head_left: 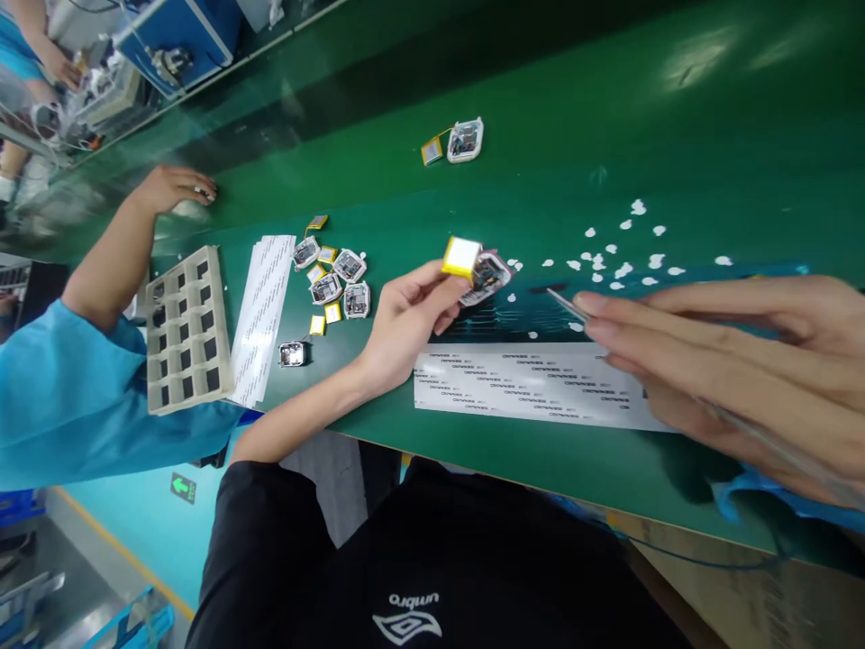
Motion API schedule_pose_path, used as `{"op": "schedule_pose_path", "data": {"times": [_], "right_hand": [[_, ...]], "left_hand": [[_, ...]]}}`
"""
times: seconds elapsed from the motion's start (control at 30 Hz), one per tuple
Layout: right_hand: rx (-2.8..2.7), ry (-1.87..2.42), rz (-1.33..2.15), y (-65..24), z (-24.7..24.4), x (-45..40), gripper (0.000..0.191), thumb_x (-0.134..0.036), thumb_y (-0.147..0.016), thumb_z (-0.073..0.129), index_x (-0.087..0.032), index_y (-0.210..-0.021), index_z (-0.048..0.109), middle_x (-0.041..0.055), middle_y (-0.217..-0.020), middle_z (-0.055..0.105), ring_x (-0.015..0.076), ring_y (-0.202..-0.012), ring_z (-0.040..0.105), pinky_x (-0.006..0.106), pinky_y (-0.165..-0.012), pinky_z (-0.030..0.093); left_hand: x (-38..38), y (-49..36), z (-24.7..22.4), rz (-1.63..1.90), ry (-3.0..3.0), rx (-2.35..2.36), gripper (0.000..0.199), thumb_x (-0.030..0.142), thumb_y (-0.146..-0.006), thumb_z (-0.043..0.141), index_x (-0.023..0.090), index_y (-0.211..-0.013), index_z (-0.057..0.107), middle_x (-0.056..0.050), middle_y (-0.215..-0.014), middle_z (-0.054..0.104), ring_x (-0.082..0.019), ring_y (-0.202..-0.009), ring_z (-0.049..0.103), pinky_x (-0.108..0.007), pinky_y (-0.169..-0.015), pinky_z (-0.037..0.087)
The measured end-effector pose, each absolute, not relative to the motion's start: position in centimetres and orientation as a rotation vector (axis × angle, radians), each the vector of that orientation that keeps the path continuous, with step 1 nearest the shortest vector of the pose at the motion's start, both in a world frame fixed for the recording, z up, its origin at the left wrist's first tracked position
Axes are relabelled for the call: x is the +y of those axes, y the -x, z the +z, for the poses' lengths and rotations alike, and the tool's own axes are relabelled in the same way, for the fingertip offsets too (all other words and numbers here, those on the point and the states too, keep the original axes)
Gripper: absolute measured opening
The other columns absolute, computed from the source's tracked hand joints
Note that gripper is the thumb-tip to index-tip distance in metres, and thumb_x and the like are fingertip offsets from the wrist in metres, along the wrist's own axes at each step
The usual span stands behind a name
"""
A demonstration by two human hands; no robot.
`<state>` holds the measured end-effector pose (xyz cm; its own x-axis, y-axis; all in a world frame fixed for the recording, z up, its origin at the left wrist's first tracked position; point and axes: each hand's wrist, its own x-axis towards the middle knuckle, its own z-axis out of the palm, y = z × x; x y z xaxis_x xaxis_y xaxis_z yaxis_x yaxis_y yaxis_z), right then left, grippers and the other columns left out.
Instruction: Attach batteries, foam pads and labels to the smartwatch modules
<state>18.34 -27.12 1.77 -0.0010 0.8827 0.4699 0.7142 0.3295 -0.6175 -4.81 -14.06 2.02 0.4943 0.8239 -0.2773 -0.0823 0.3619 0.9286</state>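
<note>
My left hand (405,326) is closed around a small white device housing (487,278) with a circuit board inside. A yellow-edged battery (462,258) sits up by my thumb, beside the housing. In my right hand (730,347) I pinch a pair of tweezers (566,305), whose tips point left toward the housing but stay apart from it. Small white stickers (598,261) lie scattered on the dark blue-green mat between and beyond my hands. Below them is a printed white strip (520,383).
Several open housings (326,288) with batteries lie left of my left hand. Another housing (466,141) with its battery is farther back. A second printed strip (262,315) and a beige compartment tray (186,329) are at left, near a co-worker's hand (177,187).
</note>
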Motion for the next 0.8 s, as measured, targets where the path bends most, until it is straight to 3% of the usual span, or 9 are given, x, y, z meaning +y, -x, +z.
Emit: {"op": "schedule_pose_path", "data": {"times": [0.1,0.17,0.4,0.57,0.73,0.8], "right_hand": [[-2.112,1.233,-0.031,-18.5,0.9,-27.5,0.049,-0.032,-0.105,0.057,-0.049,-0.151,0.054,-0.0087,-0.131,0.073,0.0217,-0.115,0.074,0.044,-0.09,0.068],[-2.233,1.124,-0.227,-18.5,0.5,-27.5,0.054,-0.025,-0.106,0.05,-0.046,-0.155,0.049,-0.0081,-0.139,0.069,0.0213,-0.113,0.075,0.044,-0.086,0.069],[-2.267,1.128,-0.277,-18.3,0.3,-27.5,0.057,-0.024,-0.104,0.048,-0.051,-0.154,0.048,-0.0115,-0.135,0.07,0.0188,-0.116,0.074,0.039,-0.086,0.071],[-2.302,1.118,-0.278,-18.7,-0.1,-28.0,0.052,-0.025,-0.104,0.049,-0.047,-0.151,0.054,-0.0087,-0.14,0.068,0.0202,-0.122,0.072,0.043,-0.088,0.07],[-2.279,1.061,-0.356,-18.2,-0.1,-27.2,0.051,-0.028,-0.105,0.042,-0.053,-0.147,0.055,-0.014,-0.137,0.068,0.0164,-0.126,0.07,0.035,-0.079,0.071],[-2.269,1.032,-0.391,-17.7,0.1,-26.9,0.051,-0.026,-0.104,0.041,-0.052,-0.145,0.057,-0.0139,-0.136,0.069,0.0156,-0.126,0.069,0.034,-0.081,0.071]], "left_hand": [[-15.2,4.7,2.2,0.691,-0.972,0.859,0.02,0.029,-0.079,0.079,0.019,-0.088,0.064,0.003,-0.07,0.068,-0.009,-0.063,0.065,-0.023,-0.062,0.052],[-15.6,4.6,2.5,0.653,-0.916,0.839,0.02,0.029,-0.081,0.078,0.019,-0.086,0.062,0.002,-0.074,0.072,-0.012,-0.069,0.072,-0.026,-0.071,0.059],[-15.7,4.5,2.9,0.612,-0.8,0.832,0.016,0.024,-0.08,0.079,0.017,-0.088,0.067,0.0,-0.085,0.077,-0.016,-0.081,0.078,-0.031,-0.084,0.066],[-15.9,4.4,3.0,0.655,-0.901,0.872,0.036,0.037,-0.081,0.086,0.019,-0.079,0.055,0.005,-0.073,0.071,-0.014,-0.07,0.079,-0.027,-0.074,0.067],[-16.4,4.5,3.3,0.613,-1.0,0.92,0.046,0.047,-0.081,0.086,0.021,-0.075,0.049,0.004,-0.067,0.07,-0.018,-0.07,0.08,-0.027,-0.063,0.066],[-16.6,4.5,3.3,0.621,-1.02,0.923,0.048,0.048,-0.08,0.086,0.021,-0.074,0.047,0.004,-0.067,0.071,-0.018,-0.069,0.08,-0.026,-0.061,0.065]]}}
